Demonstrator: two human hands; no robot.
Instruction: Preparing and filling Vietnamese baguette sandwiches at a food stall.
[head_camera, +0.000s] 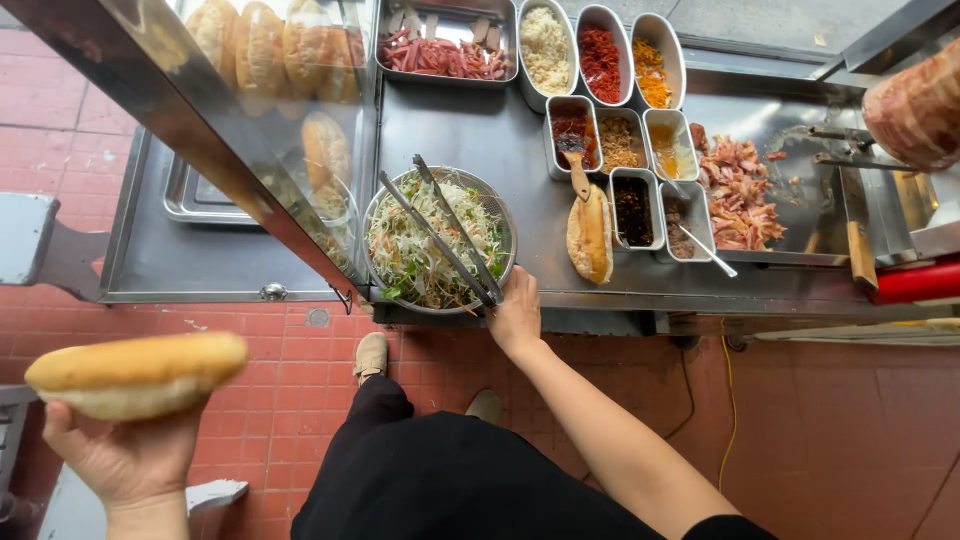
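Low in the left of the frame, the left hand (130, 455) has its fingers curled up around a bread roll (138, 375), holding it from beneath over the red tiled floor (850, 440). At centre, the right hand (517, 315) is closed on the near ends of the metal tongs (447, 232), which lie across a steel bowl of shredded salad (395, 270) on the steel counter (470, 130). Just right of the bowl a split roll (590, 235) lies beside small steel tubs of sauces and toppings (620, 145), with chopped meat (735, 195) further right. A slanted glass panel (250, 120) at upper left covers more rolls (260, 45) and overlaps the bowl's left edge.
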